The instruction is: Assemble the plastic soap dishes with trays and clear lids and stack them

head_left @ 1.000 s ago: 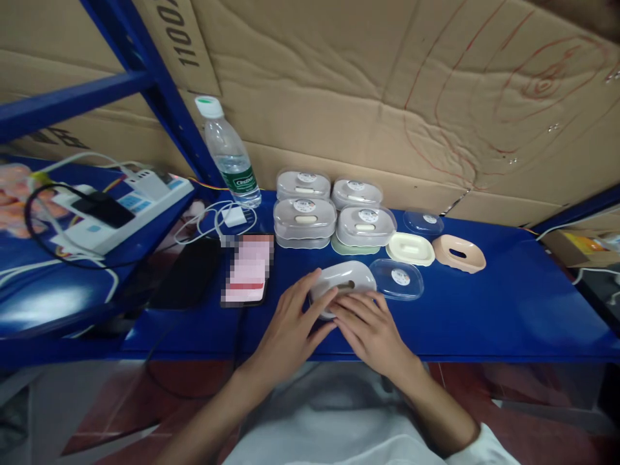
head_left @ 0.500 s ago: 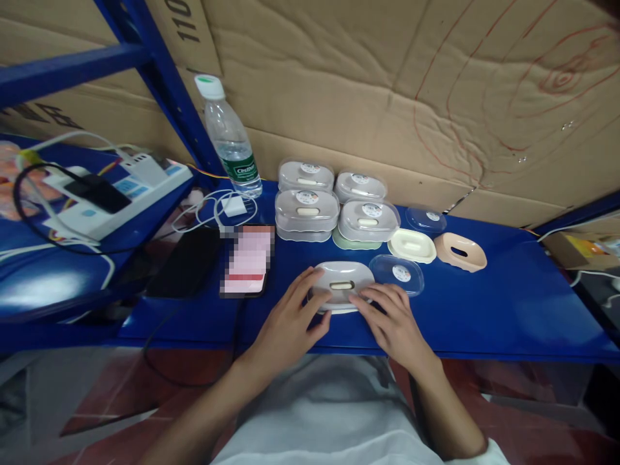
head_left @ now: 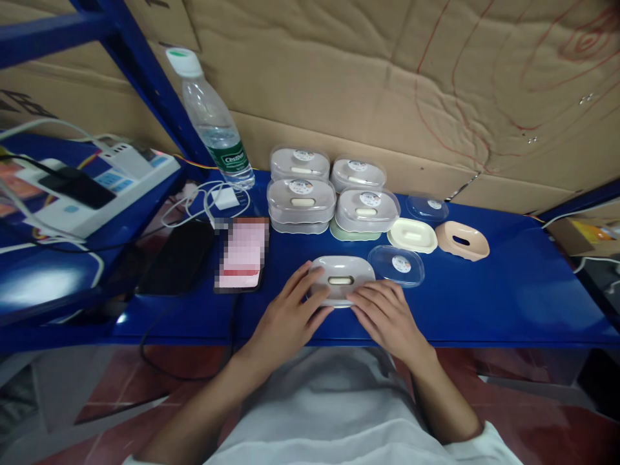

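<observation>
A grey soap dish [head_left: 340, 276] lies flat on the blue shelf [head_left: 508, 297] near its front edge. My left hand [head_left: 290, 316] grips its left end, fingers curled over the rim. From the near right side my right hand [head_left: 385, 313] presses on it with fingers close together. A clear lid [head_left: 396, 265] with a round sticker lies just right of the dish. Behind stand several lidded soap boxes [head_left: 301, 201] in two rows.
A cream dish [head_left: 412, 235], a peach dish [head_left: 462, 240] and another clear lid [head_left: 427, 207] lie to the right. A phone [head_left: 241, 254], a dark tablet [head_left: 177, 257], a water bottle [head_left: 213, 123], a charger with cable [head_left: 225, 197] and a power strip [head_left: 87, 190] sit left. Cardboard backs the shelf.
The grey dish went from tilted up to lying flat on the shelf. Both hands stay on it. The view has shifted slightly downward.
</observation>
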The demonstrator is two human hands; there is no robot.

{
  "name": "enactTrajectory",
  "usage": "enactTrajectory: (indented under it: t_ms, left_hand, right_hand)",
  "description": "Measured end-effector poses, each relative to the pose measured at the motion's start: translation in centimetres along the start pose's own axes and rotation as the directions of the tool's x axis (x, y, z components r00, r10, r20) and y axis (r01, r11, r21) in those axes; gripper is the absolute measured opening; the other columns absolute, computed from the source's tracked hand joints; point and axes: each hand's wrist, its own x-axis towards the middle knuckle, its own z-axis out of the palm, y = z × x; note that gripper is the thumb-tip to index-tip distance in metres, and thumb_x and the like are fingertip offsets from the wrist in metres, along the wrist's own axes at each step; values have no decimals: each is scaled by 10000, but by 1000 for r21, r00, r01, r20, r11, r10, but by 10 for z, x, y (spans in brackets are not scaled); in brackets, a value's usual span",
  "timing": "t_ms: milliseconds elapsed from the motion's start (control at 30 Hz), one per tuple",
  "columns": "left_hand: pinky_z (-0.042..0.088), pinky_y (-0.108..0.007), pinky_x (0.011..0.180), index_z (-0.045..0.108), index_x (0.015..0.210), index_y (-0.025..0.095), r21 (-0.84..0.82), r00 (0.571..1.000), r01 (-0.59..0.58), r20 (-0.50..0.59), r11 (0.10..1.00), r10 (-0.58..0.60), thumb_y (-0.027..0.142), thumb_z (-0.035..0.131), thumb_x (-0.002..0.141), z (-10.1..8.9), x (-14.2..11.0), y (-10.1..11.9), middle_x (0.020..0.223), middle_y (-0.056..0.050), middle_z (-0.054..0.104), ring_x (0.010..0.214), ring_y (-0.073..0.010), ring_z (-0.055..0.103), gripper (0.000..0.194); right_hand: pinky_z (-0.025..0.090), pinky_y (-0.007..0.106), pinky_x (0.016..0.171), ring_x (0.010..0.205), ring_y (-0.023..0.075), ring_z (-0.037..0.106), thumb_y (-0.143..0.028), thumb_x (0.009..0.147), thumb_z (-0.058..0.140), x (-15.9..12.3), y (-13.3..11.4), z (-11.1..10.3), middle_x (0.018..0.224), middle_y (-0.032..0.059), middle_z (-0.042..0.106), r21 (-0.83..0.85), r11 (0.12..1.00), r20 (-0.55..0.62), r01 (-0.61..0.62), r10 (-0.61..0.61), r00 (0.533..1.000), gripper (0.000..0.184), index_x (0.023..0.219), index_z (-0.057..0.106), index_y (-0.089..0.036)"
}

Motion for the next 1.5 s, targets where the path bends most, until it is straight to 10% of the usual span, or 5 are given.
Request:
enactTrajectory:
  t_ms: [300,567,700,1067,1500]
  left_hand:
    - [598,-486,1148,715,1286,219,99,999,-41,28,994,38,271,651,1068,-1,-2,-1,1451,-79,719,1541,-361,507,233]
    - [600,-505,1114,722,1182,189,86,994,88,62,992,-94,298,691,1028,-1,4,6,1723,-223,387,1442,-391,609,191]
    - [584,-501,1137,693,1201,208,19,990,127,66,992,-128,301,697,1028,0,3,4,1710,-194,422,1422,-363,628,197]
    - [482,-503,1253,257,1684,302,-238,973,227,91,945,-211,285,829,928,0,-2,1,1664,-142,506,1526,-314,528,948]
    - [524,-497,1209,363,1659,367,-177,972,227,101,958,-212,353,777,984,3,-7,-4,1642,-123,502,1508,-318,536,792]
  right_hand:
    - [473,461,1093,1179,240,690,-207,1065,634,2,0,0,1243,90,777,6,999,34,-33,33,999,322,1387,628,-220]
    - [329,651,1266,1578,382,425,-461,1053,659,-34,57,-32,1635,116,553,-152,924,-30,-350,349,937,585,1596,515,-299]
    - [449,562,1247,1563,328,464,-412,1077,621,-44,70,-28,1623,76,575,-102,909,-54,-405,401,914,522,1587,557,-320]
    - [535,508,1142,1429,306,600,-308,1024,727,-8,-2,-6,1521,97,660,75,982,-112,-174,181,977,610,1602,534,-340]
    - [530,516,1125,1517,319,503,-385,1054,676,-9,-7,0,1639,130,528,67,984,3,-165,165,986,717,1695,358,-349]
